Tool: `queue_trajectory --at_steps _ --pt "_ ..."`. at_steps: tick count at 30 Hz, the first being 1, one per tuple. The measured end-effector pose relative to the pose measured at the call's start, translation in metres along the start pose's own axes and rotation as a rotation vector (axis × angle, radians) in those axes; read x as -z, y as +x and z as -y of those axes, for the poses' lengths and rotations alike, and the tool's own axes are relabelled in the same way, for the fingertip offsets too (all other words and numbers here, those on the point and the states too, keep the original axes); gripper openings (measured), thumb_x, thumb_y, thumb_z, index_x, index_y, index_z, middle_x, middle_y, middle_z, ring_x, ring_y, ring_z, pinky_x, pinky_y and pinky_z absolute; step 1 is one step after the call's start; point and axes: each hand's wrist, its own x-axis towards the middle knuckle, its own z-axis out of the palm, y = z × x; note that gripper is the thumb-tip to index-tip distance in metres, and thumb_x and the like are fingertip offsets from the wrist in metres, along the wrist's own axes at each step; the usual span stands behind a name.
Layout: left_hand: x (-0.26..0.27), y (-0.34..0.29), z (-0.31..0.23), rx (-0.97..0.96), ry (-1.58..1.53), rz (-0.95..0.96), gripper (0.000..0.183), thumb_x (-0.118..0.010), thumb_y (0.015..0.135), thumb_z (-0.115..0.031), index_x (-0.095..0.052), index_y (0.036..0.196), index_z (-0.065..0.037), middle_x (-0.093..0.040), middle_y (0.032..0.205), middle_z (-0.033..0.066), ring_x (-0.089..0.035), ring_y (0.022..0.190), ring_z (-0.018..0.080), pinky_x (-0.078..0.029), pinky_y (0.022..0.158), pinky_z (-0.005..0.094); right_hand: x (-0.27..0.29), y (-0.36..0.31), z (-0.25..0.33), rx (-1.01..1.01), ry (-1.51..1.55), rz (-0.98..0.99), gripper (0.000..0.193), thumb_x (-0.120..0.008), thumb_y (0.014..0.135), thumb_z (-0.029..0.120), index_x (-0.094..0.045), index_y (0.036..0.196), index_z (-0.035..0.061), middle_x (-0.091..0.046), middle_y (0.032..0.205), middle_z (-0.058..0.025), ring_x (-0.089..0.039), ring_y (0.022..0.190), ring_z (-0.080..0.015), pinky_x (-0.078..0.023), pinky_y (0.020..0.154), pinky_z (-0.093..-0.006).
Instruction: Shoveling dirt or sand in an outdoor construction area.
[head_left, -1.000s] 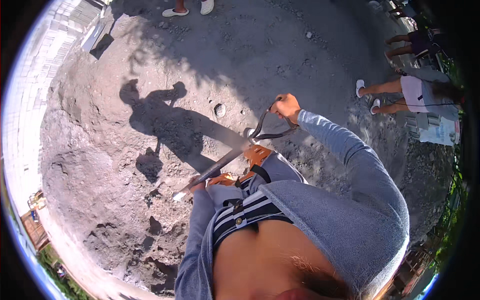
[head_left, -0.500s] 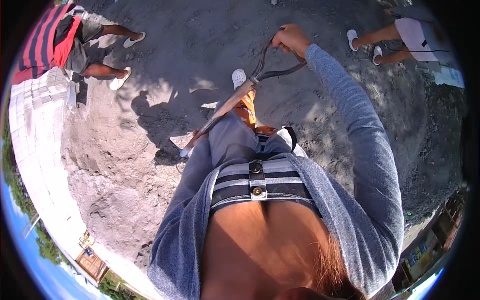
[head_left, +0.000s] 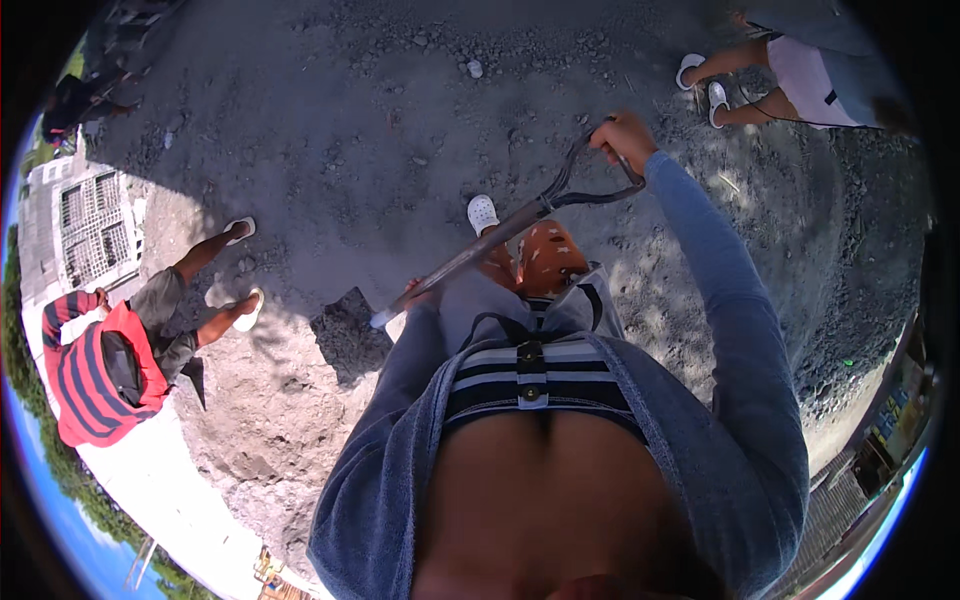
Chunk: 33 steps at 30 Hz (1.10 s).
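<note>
The long-handled shovel (head_left: 470, 255) slants across the front of the person's legs, its forked handle (head_left: 598, 197) closed in the right hand (head_left: 622, 140), while the left hand (head_left: 420, 293) is wrapped low on the shaft. Compared with half a second ago, the view has swung round, bringing a striped-shirted co-worker (head_left: 105, 380) fully into sight beyond the shovel's lower end; the two-handed hold is unchanged, so the tool remains under control. Past that end lies a dark, gritty patch (head_left: 352, 335); whether it sits on the blade, I can't tell.
</note>
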Motion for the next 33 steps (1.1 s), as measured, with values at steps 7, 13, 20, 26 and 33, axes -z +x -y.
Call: queue_trajectory --at_steps 7,13,20,26,33 --pt "-0.144 0.038 0.119 -0.075 0.297 0.086 0.025 -0.038 0.083 -0.024 -0.051 0.066 -0.012 -0.054 0.062 0.0036 -0.054 0.059 0.0171 -0.048 0.064 0.036 0.106 0.033 -0.039 -0.218 0.339 -0.204 0.01 -0.063 0.067 0.003 -0.058 0.065 -0.0063 -0.052 0.054 -0.0105 -0.049 0.041 -0.0177 -0.039 0.037 -0.0318" --pt "-0.276 0.033 0.289 -0.2 0.628 0.106 0.05 -0.025 0.087 -0.052 -0.05 0.087 -0.009 -0.053 0.073 0.0085 -0.051 0.064 0.0211 -0.046 0.065 0.0388 0.165 0.081 -0.078 -0.483 0.569 -0.283 0.008 -0.062 0.07 0.005 -0.058 0.066 -0.002 -0.053 0.055 -0.0095 -0.05 0.042 -0.0195 -0.048 0.044 -0.0336" --pt "-0.419 0.032 0.445 -0.331 0.963 0.28 0.083 -0.015 0.078 -0.075 -0.038 0.113 -0.003 -0.048 0.079 0.015 -0.047 0.069 0.0288 -0.044 0.065 0.0449 0.216 0.153 -0.129 -0.858 0.768 0.204 0.006 -0.06 0.07 0.005 -0.057 0.066 0.0032 -0.055 0.055 -0.0076 -0.053 0.046 -0.0187 -0.048 0.055 -0.0291" --pt "-0.477 -0.076 0.569 -0.235 1.113 0.346 0.086 -0.018 0.079 -0.074 -0.039 0.111 0.002 -0.049 0.085 0.0179 -0.049 0.075 0.0329 -0.043 0.072 0.0472 0.193 0.177 -0.134 -1.004 0.928 0.31 0.01 -0.058 0.069 0.01 -0.053 0.061 0.0063 -0.053 0.053 -0.0068 -0.05 0.044 -0.0191 -0.042 0.047 -0.0304" --pt "-0.448 -0.119 0.518 -0.282 0.804 0.58 0.081 -0.02 0.081 -0.068 -0.04 0.105 0.007 -0.049 0.088 0.0192 -0.047 0.083 0.0343 -0.04 0.086 0.0449 0.244 0.242 -0.096 -0.851 0.711 0.355 0.011 -0.057 0.067 0.012 -0.05 0.06 0.0067 -0.05 0.051 -0.0068 -0.047 0.042 -0.0204 -0.039 0.043 -0.0323"
